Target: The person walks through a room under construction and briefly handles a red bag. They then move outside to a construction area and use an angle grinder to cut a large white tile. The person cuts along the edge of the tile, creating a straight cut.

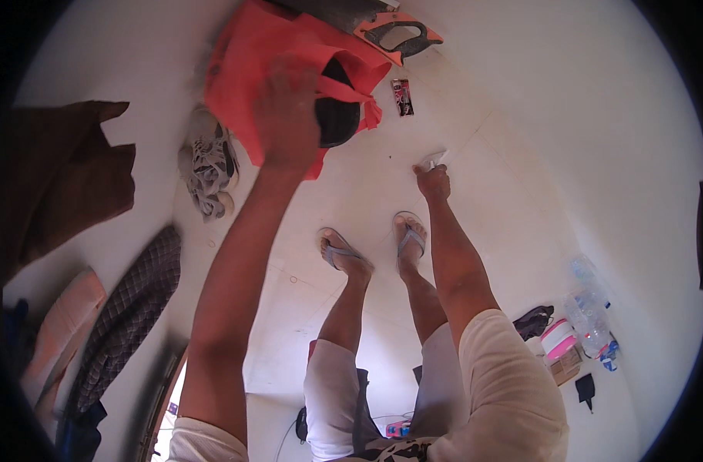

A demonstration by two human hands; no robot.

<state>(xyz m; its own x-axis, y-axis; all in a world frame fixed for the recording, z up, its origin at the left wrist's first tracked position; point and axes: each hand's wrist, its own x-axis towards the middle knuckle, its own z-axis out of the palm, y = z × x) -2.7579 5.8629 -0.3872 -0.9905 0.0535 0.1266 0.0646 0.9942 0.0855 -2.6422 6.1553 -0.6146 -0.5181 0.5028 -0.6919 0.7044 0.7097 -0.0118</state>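
My left hand (288, 115), blurred by motion, is over a red fabric bag (243, 69) that has a black round object (337, 123) showing in its opening; whether it grips or touches anything is unclear. My right hand (433, 182) is closed on a small white object (434, 160), too small to identify. A handsaw (417, 38) with an orange and black handle lies at the bag's upper right, and a small dark packet (403, 97) lies on the floor below the saw.
Grey sneakers (206, 154) sit left of my sandalled feet on the pale floor (505, 192). Brown cloth (74, 177) and a dark quilted item (132, 308) hang at left. Plastic bottles (586, 316), a pink-and-white container (558, 339) and cardboard (567, 368) are at lower right.
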